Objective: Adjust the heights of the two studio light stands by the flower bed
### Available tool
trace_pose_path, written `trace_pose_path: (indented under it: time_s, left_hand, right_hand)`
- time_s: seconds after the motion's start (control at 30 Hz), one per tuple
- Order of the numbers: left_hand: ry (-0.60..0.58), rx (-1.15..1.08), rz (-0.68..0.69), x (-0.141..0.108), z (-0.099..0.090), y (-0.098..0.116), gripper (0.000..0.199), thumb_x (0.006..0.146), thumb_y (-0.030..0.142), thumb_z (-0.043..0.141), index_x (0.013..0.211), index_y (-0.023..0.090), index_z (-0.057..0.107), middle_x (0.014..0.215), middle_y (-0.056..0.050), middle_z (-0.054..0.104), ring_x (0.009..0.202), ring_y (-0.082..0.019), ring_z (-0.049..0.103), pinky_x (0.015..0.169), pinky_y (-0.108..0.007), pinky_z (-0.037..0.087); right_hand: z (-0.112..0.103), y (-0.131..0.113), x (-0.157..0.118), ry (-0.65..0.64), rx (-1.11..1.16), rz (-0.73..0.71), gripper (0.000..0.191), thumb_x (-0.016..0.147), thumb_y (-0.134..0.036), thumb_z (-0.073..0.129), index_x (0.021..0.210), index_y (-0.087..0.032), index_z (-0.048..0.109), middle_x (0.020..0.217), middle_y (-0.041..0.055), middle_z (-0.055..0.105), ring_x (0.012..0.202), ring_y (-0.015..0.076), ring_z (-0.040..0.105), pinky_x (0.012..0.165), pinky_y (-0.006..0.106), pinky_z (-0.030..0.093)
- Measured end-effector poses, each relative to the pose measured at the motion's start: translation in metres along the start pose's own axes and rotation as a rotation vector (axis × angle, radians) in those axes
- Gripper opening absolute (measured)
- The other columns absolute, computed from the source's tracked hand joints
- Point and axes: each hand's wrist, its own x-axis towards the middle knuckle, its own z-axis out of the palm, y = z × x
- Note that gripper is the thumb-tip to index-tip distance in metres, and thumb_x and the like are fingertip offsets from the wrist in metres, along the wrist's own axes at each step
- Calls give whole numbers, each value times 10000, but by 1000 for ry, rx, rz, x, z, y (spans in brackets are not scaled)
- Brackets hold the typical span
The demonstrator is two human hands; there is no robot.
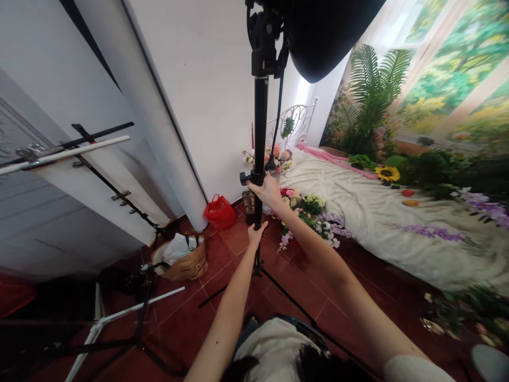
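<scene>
A black light stand (261, 116) rises upright in front of me, its legs spread on the floor. My right hand (267, 190) is closed around the pole at the collar, just below the clamp knob (244, 179). Lower on the same pole, my left hand (256, 233) grips with its fingers wrapped round. At the top sits a large black lamp head (326, 37), cut off by the upper edge of the view. A black cable (279, 106) hangs beside the pole.
A cream-draped bed (342, 185) with artificial flowers stands to the right. Further flowers (310, 212) lie by its foot. On the left are a wicker basket (186, 265), a red bag (220, 212), a backdrop stand (115, 185) and white poles (139, 305) near the floor.
</scene>
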Motion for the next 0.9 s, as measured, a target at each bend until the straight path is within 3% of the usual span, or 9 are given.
trace_pose_path:
  time_s: [0.23, 0.33, 0.43, 0.53, 0.6, 0.7, 0.8, 0.9]
  left_hand:
    - [19, 47, 20, 0, 1, 3, 330, 553, 449, 726, 583, 145, 603, 550, -6, 566, 565, -137, 529, 559, -240, 413]
    - [13, 69, 34, 0, 2, 3, 295, 586, 423, 711, 595, 145, 613, 564, -16, 581, 595, -151, 557, 585, -249, 430]
    - [15, 66, 38, 1, 2, 1, 288, 592, 414, 711, 599, 145, 609, 565, -9, 578, 573, -138, 544, 575, -241, 425]
    - [14, 54, 46, 2, 1, -4, 311, 580, 429, 720, 600, 143, 601, 564, 2, 568, 533, -116, 511, 545, -229, 405]
    - [2, 47, 69, 3, 1, -6, 322, 580, 440, 717, 617, 140, 607, 584, -1, 579, 537, -114, 512, 541, -227, 405]
    - [-16, 31, 87, 4, 0, -6, 326, 588, 449, 707, 652, 139, 629, 638, -27, 617, 584, -129, 547, 562, -236, 428]
    - [-19, 31, 65, 5, 0, -4, 321, 575, 447, 716, 641, 143, 636, 646, -40, 633, 592, -139, 562, 566, -241, 437]
    - [-13, 35, 43, 5, 0, -3, 325, 563, 449, 726, 612, 144, 625, 604, -37, 622, 574, -139, 559, 550, -235, 435]
  right_hand:
    - [1, 4, -5, -84, 27, 28, 390, 765, -474, 573, 965, -139, 568, 829, 80, 671, 854, 223, 641, 757, 291, 463]
    - [-3, 14, -5, -132, 109, -34, 464, 739, -506, 602, 1017, -139, 551, 861, 76, 667, 850, 216, 637, 766, 303, 477]
    - [-4, 46, -11, -264, 351, -77, 530, 726, -529, 620, 1111, -182, 512, 976, 58, 658, 886, 188, 629, 768, 298, 505]
    - [9, 98, -32, -391, 536, 118, 440, 875, -550, 359, 1009, -185, 565, 974, 67, 661, 885, 165, 633, 723, 298, 534]
    - [23, 135, -54, -445, 508, 281, 478, 917, -506, 248, 938, -169, 587, 965, 81, 663, 899, 161, 633, 709, 296, 538]
    - [47, 179, -90, -459, 388, 350, 360, 901, -429, 328, 921, -177, 584, 1010, 65, 648, 931, 149, 614, 685, 271, 534]
    - [66, 201, -113, -414, 321, 308, 283, 877, -382, 369, 905, -190, 575, 955, 42, 644, 861, 143, 611, 668, 255, 521]
    - [80, 207, -118, -350, 285, 262, 207, 846, -333, 422, 902, -190, 560, 878, 27, 646, 793, 139, 613, 679, 251, 508]
